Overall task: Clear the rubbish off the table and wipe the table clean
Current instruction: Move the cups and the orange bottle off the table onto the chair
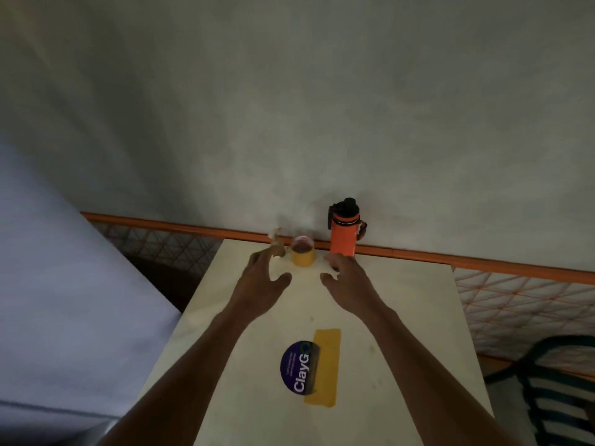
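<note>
A pale cream table (402, 317) runs away from me to a grey wall. At its far edge stand a yellow cup (303, 254) with a dark inside and an orange bottle (345, 230) with a black cap. A small crumpled brownish scrap (277, 243) lies left of the cup. My left hand (262, 280) reaches out open, its fingertips right by the scrap. My right hand (349, 280) is open too, fingers spread just in front of the bottle's base. Neither hand holds anything.
A round purple "ClayGo" sticker (299, 368) and a strip of yellow tape (325, 366) are stuck on the near tabletop. An orange rail (483, 260) with lattice runs along the wall. A dark green chair (560, 391) stands at the right. A pale surface (64, 300) fills the left.
</note>
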A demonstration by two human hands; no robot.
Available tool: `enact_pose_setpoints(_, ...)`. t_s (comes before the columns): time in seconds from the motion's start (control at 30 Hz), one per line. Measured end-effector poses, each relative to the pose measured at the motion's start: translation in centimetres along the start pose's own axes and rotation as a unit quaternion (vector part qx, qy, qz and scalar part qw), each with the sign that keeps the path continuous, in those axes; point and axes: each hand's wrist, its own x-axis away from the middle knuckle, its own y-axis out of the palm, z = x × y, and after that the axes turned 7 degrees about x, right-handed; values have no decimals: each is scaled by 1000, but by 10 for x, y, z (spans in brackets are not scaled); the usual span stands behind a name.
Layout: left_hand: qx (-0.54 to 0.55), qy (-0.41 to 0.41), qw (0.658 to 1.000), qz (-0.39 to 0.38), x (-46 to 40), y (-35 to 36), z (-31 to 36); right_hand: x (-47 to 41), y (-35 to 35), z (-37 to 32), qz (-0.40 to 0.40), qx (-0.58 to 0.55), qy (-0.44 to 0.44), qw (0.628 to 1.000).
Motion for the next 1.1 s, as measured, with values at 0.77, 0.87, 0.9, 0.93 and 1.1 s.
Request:
enact_pose_setpoints(0.77, -24, -25, 999, 1, -252, 71, -160, -258, 158, 46, -36, 69, 83, 994)
enact_pose_setpoints(0.87, -21, -23, 1000, 0, -259, 76, -174, -267, 169, 53, -31, 74, 90, 993)
enact_pose_setpoints(0.9, -16, -23, 1000, 2, -259, 78, -177, -267, 171, 54, -21, 83, 89, 992)
enact_pose_setpoints(0.93, -14, -25, 1000, 2, -260, 78, -179, -267, 172, 54, -9, 89, 90, 992)
enact_pose_setpoints(1.1, -40, -16, 999, 3, -246, 79, -179, -248, 177, 54, 11, 92, 91, 992)
